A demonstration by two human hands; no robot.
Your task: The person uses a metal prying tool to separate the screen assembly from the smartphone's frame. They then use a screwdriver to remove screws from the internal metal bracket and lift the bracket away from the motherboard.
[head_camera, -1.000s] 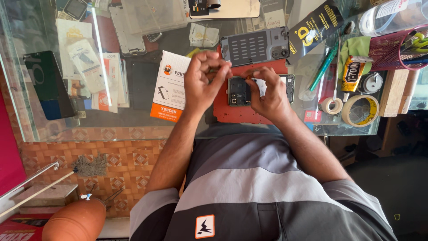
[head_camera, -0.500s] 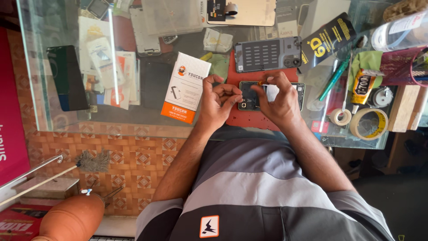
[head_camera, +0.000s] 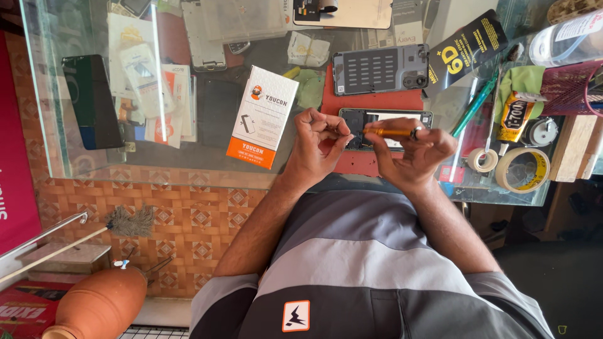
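Both hands work close together over the opened phone (head_camera: 383,129), which lies on a red mat (head_camera: 377,100) on the glass counter (head_camera: 188,169). The right hand (head_camera: 411,154) is closed around an orange screwdriver (head_camera: 389,132); the left hand (head_camera: 317,141) is curled, fingertips pinched at its tip, perhaps on a screw, too small to see. Better keep the tool steady and press lightly. Further right, a red mesh basket (head_camera: 565,94) holds a clear bottle (head_camera: 568,37).

On your glass worktop (head_camera: 188,172), note a white-and-orange box (head_camera: 262,117) left of the red mat (head_camera: 377,100), a dark phone (head_camera: 92,100) far left, and two tape rolls (head_camera: 521,169) at right.
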